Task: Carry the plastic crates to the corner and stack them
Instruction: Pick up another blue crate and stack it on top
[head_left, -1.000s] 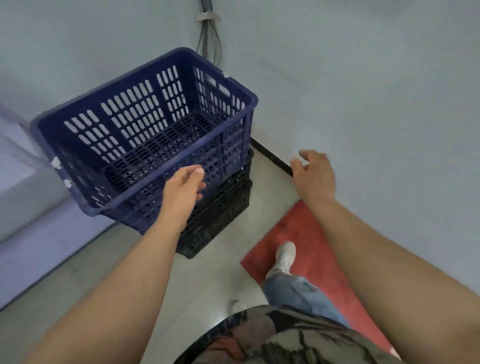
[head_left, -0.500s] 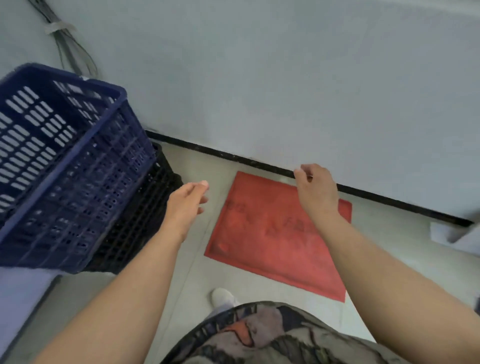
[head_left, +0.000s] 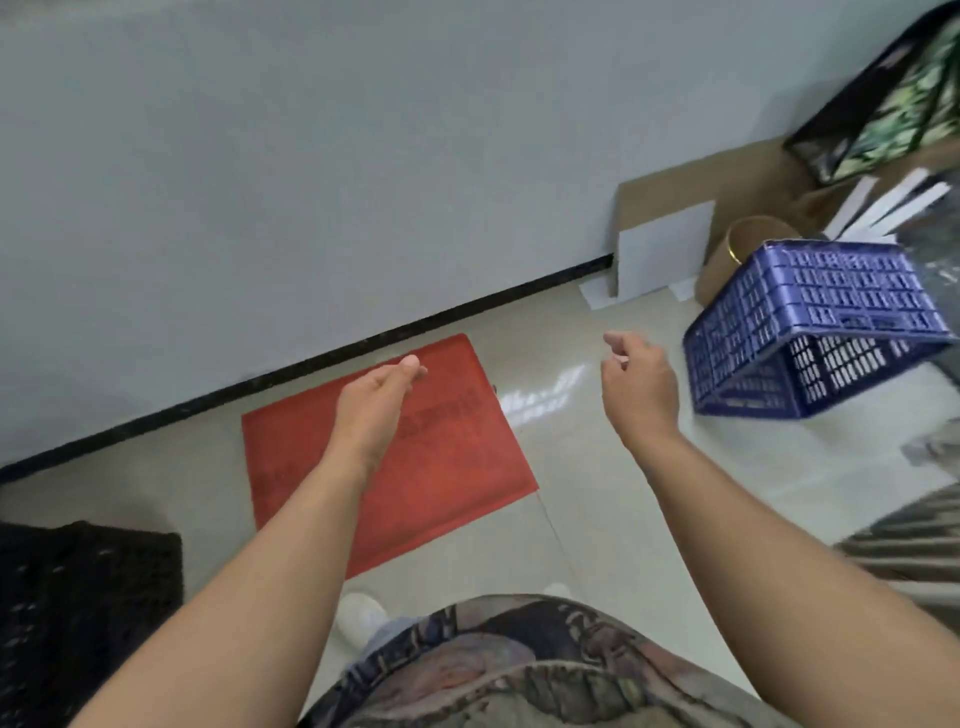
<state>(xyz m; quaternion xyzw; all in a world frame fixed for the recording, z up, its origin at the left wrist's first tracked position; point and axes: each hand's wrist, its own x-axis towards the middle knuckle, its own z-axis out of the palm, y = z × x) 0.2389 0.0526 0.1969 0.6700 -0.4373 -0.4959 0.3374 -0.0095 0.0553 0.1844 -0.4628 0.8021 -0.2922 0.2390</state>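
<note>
Listing items in the head view:

Left hand (head_left: 378, 402): raised over the red mat (head_left: 457, 467), fingers loosely extended and relaxed, holding nothing; forearm runs down to the lower left.

Right hand (head_left: 640, 387): raised over the pale tiled floor (head_left: 597, 467), fingers loosely curled, holding nothing. It hangs apart from the left hand, at about the same height in the frame.

Blue plastic crate (head_left: 826, 332): lying upside down on the floor at the right, its latticed base facing up and its slotted walls facing the viewer. It sits to the right of the right hand, near it but not touched, and well apart from the left hand.

Black crate (head_left: 78, 613): one dark latticed corner at the lower left edge, on the floor, left of the left forearm and apart from both hands.

Red mat: flat on the floor beside the black skirting (head_left: 311, 364) of the grey wall.

Cardboard sheet (head_left: 670, 182): leaning on the wall behind the blue crate, with a white panel (head_left: 665, 254) in front of it.

Cardboard tube (head_left: 743, 244): round, open-topped, just behind the blue crate.

Framed leaf-pattern picture (head_left: 893, 98): top right corner, tilted.

White shoe (head_left: 361, 616): at the lower centre, above a patterned shirt (head_left: 519, 670).
</note>
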